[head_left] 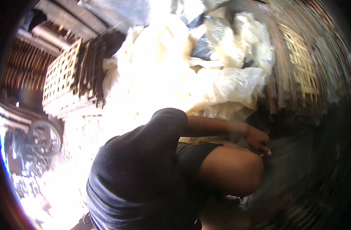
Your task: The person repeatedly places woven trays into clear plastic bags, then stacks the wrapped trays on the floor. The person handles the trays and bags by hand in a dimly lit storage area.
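Note:
My left hand, with a thin bracelet at the wrist, hangs beyond my bent bare knee. Its fingers are curled downward over a dark, shadowed area, and whether anything is between them cannot be made out. The left arm comes from a dark short sleeve and passes beside a heap of crumpled translucent plastic sheeting. My right hand is not to be seen; the lower right is very dark and blurred.
Stacked lattice panels, seemingly bamboo, stand at the left. Another lattice panel leans among thin, layered pieces at the upper right. A spoked wheel shows at the far left. Strong glare hides much of the middle.

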Demonstrator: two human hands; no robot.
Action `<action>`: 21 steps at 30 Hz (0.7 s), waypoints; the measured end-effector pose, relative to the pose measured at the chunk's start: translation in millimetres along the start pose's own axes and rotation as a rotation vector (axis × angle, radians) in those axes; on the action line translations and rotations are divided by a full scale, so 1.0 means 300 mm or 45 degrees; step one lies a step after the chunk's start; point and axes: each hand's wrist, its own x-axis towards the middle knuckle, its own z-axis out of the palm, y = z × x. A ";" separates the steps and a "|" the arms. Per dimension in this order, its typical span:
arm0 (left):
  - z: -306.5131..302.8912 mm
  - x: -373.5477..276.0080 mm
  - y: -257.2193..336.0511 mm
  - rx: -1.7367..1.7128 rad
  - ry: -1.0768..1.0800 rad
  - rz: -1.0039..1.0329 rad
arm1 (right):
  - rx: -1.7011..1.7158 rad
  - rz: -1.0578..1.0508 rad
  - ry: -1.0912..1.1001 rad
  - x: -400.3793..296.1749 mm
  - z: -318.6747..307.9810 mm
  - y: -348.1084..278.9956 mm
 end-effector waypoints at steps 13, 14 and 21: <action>0.221 -0.388 -0.100 0.088 0.714 0.271 | -0.166 -0.809 0.090 0.597 -0.260 -0.465; 0.246 -0.396 -0.106 0.049 0.692 0.212 | -0.206 -0.833 0.127 0.635 -0.311 -0.480; 0.455 -0.578 -0.344 0.055 0.558 -0.216 | -0.515 -0.715 0.195 0.734 -0.528 -0.481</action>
